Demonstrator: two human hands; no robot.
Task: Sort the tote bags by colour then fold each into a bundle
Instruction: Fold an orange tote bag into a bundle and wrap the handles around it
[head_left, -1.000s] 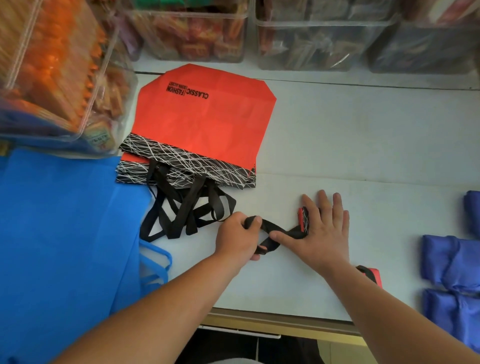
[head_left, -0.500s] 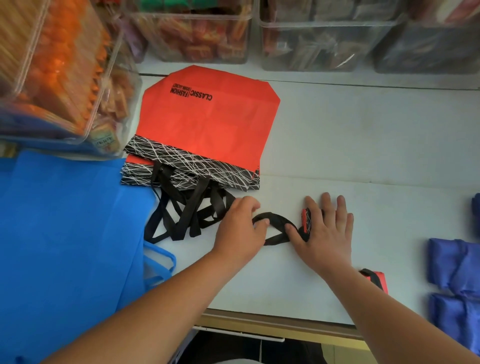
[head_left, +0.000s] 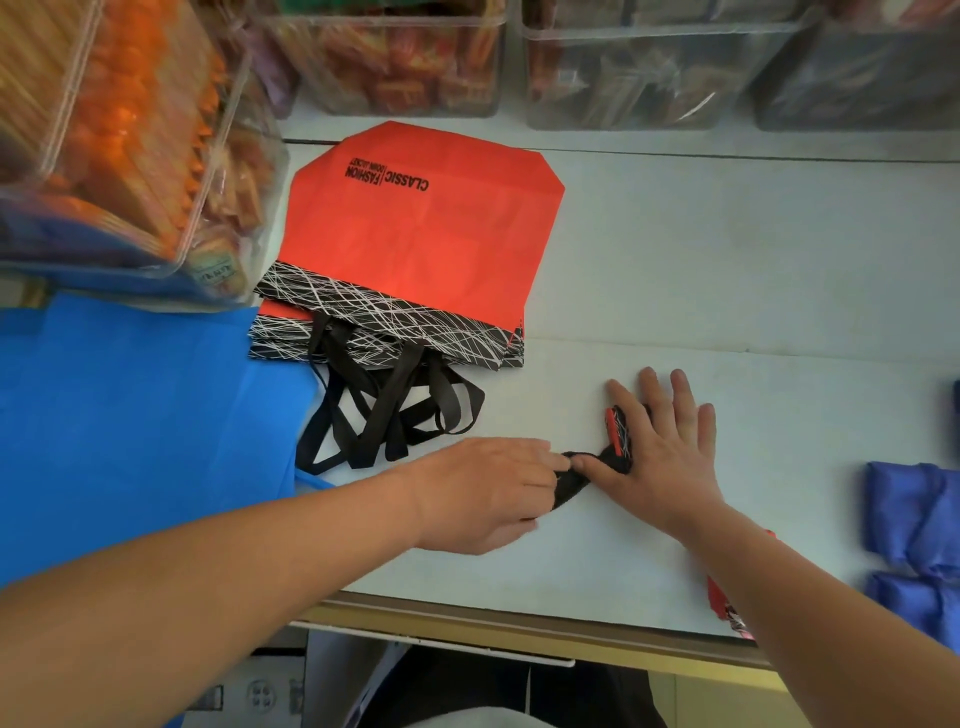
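1. I'm seeing the left hand (head_left: 483, 493) pinching the black strap (head_left: 571, 480), fingers curled, at eight o'clock of the folded red tote (head_left: 618, 431).
2. The right hand (head_left: 660, 452) is pressing that tote down with straight, flat fingers, at five o'clock of the red stack (head_left: 426, 234).
3. I'm judging the bundling step underway; next, winding the strap snugly round.

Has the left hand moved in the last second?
Yes. The left hand, pinching the black strap, slid right, away from the stack of red bags, up to the right hand.
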